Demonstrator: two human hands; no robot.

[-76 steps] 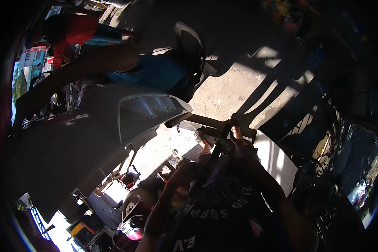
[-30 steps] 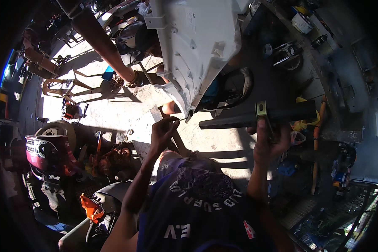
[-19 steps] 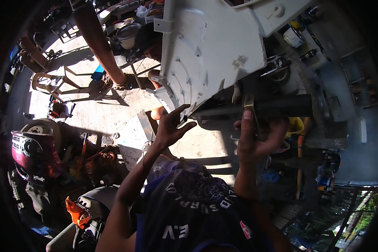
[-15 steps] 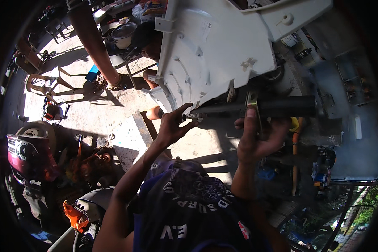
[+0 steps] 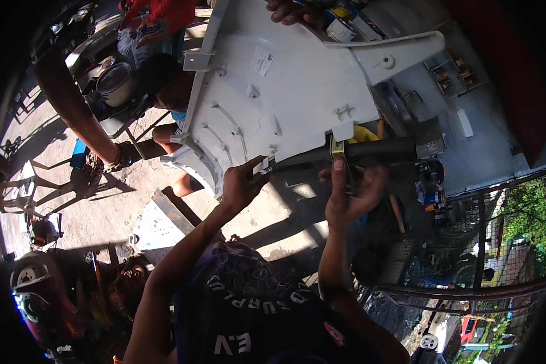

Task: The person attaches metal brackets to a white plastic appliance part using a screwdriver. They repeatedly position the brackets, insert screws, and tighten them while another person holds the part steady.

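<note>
My left hand [image 5: 239, 185] pinched left end of long black bar [image 5: 346, 153], axis left-right under white moulded casing [image 5: 285, 91]; right hand [image 5: 349, 194] gripped brass clamp [image 5: 338, 148] mid-bar.

The white housing [image 5: 285, 103] hides the black bar's [image 5: 370, 150] left end.

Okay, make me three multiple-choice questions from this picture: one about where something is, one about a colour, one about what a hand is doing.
1. Where is the black bar?
A. under the big housing's lower edge
B. on the ground
C. on a chair

2. What colour is the big housing?
A. red
B. white
C. green

3. What is the right hand doing?
A. hanging free
B. gripping a cup
C. touching the bracket on the bar

A: the bar runs along the housing's bottom.
B: its surface is plain white.
C: its fingers reach up to the bracket, while the left hand holds the bar's end.
</note>
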